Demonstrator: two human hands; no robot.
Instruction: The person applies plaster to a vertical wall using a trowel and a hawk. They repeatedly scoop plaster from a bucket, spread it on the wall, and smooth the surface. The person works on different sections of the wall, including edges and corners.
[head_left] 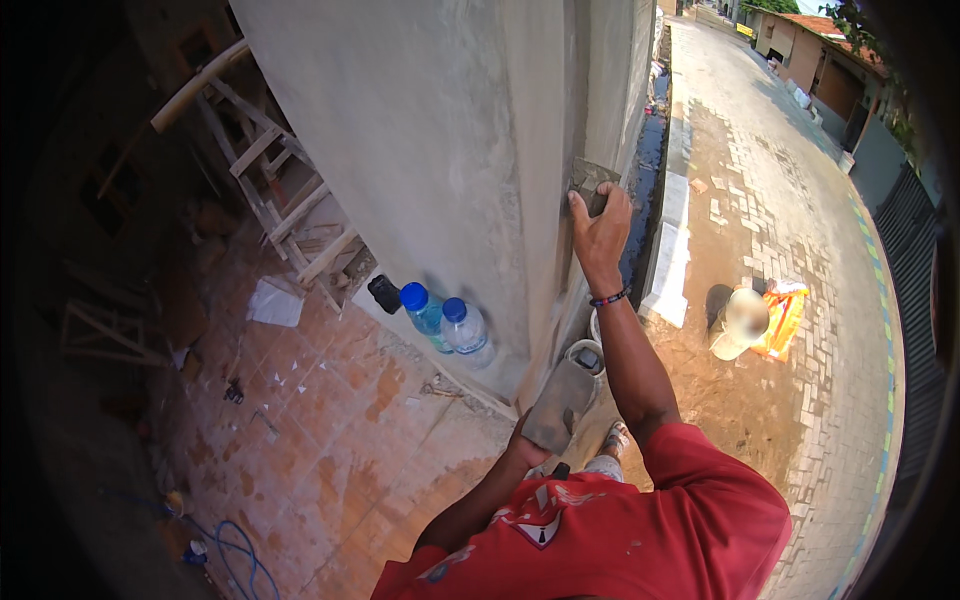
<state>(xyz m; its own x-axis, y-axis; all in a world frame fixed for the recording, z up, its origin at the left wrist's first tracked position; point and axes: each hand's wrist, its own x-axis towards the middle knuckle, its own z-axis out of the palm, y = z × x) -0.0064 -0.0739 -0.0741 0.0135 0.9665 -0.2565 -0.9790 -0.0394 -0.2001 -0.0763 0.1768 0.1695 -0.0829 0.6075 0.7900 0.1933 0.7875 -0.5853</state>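
Observation:
My right hand (600, 230) is raised at the plastered column (390, 120), closed on a small flat tool (585, 175) smeared with grey plaster and held against the column's right-hand edge. Lower down, my left hand (525, 440) grips a grey rectangular board (560, 400) with a smear of grey material on it. Left of that board, two water bottles with blue caps (425, 315) (465, 335) and a small black object (383, 293) stand at the column's foot. A bucket (583, 355) is partly hidden behind the board.
A wooden frame (270, 175) leans at the left over a tiled floor (340, 420) with scattered debris and a blue hose (240, 550). At the right are a water-filled gutter (645, 170), a paved lane (820, 210), a pale bucket (735, 325) and an orange sack (785, 315).

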